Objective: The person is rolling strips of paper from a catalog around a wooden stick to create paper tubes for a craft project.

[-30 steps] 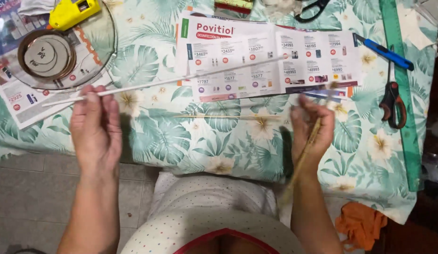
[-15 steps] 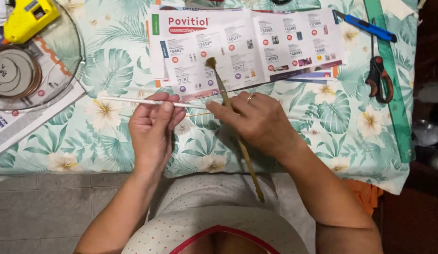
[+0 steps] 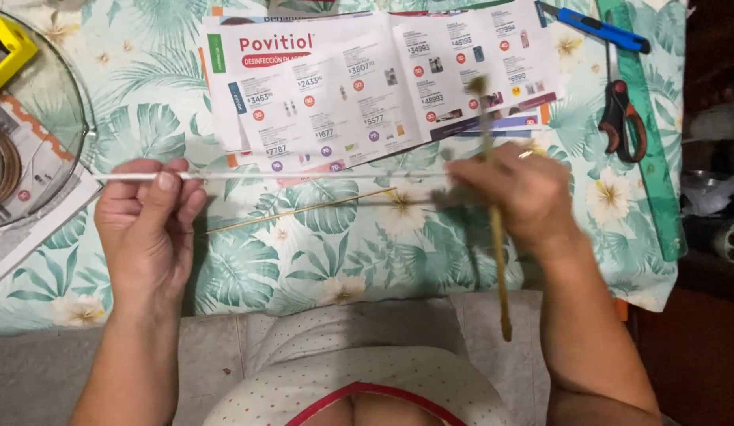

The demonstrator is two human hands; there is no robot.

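Over a leaf-print tablecloth (image 3: 304,260), below the catalogue (image 3: 367,79), the left hand (image 3: 146,229) is pinching a white rolled stick (image 3: 304,175) level, while the right hand (image 3: 513,197) is gripping a paintbrush (image 3: 497,237), seemingly to coat it.

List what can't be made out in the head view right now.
- Right hand: motion-blurred, so its grip on the paintbrush and white stick is unclear.
- Brush tip: blurred, bristle state unreadable.
- Glass bowl: cut off by the left edge; contents only partly visible.
- Yellow tool: cropped at the corner.
- Left hand: fingertips on the stick's underside hidden.
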